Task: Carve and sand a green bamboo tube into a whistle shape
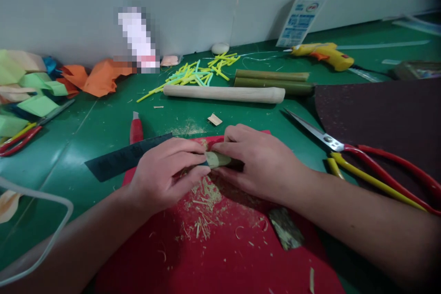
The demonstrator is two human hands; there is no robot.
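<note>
I see the left hand with its fingers bent and thumb drawn in, closed about the left end of a short bamboo piece. That end is covered, so I cannot tell whether something thin is pinched there too. The piece lies between the two hands, over the red mat. The right hand is curled over the other end, thumb beneath, with a firm-looking hold.

The piece shows a pale patch just beside the left fingertips and looks darker toward the right hand. With shavings heaped directly below both hands, I judge the scraping well under way, with the darker part left to do. Beyond the hands, a long pale tube looks bare, while the green bamboo lengths behind it look untouched.

Around them, from the left: a pale cord loops near me across the left forearm. A dark ruler lies just beside the left hand, partly under it, with a red-handled knife beyond; these crowd that side most. A wood chip sits ahead, between the hands. Nearer me than the right hand is a speckled scrap. Right of that hand, large scissors lie open beside the forearm, their tips angled away, which could hinder a sideways move.
</note>
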